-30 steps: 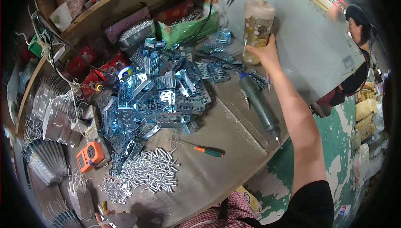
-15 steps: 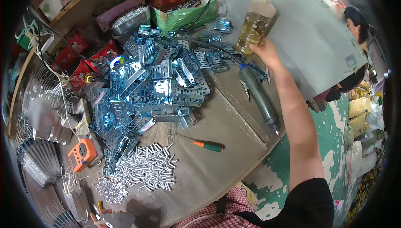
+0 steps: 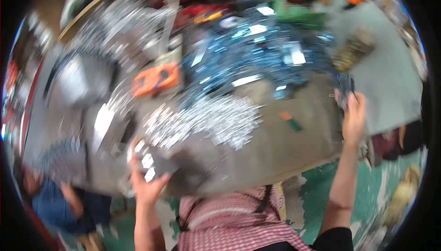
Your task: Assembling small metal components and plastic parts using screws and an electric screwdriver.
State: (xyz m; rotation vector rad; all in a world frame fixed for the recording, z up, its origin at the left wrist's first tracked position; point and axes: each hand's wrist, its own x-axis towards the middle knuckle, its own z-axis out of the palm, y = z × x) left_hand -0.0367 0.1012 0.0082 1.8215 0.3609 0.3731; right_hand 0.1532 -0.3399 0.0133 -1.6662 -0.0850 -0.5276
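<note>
Motion smears the whole view. My left hand (image 3: 148, 184), at the lower left by the table edge, is closed on a grey metal piece (image 3: 158, 162) with bright glints; its exact kind is unclear. At the right edge of the table my right hand (image 3: 353, 117) grips a dark tool (image 3: 345, 85), too blurred to identify. Just beyond that hand stands a clear bottle (image 3: 353, 51) with yellowish contents. Between the hands lie a heap of silver screw-like fasteners (image 3: 216, 120) and an orange-and-green screwdriver (image 3: 290, 121).
Blue-tinted perforated metal brackets (image 3: 262, 51) are piled behind the fasteners. An orange meter (image 3: 157, 79) sits left of them. Wired metal parts (image 3: 73, 159) fan out at the left. A green box (image 3: 301, 16) stands at the back. Another person (image 3: 69, 200) is at the lower left.
The view has swung left. My right hand has left the bottle and now holds a dark tool. My left hand, with its grey metal piece, has come further into view.
</note>
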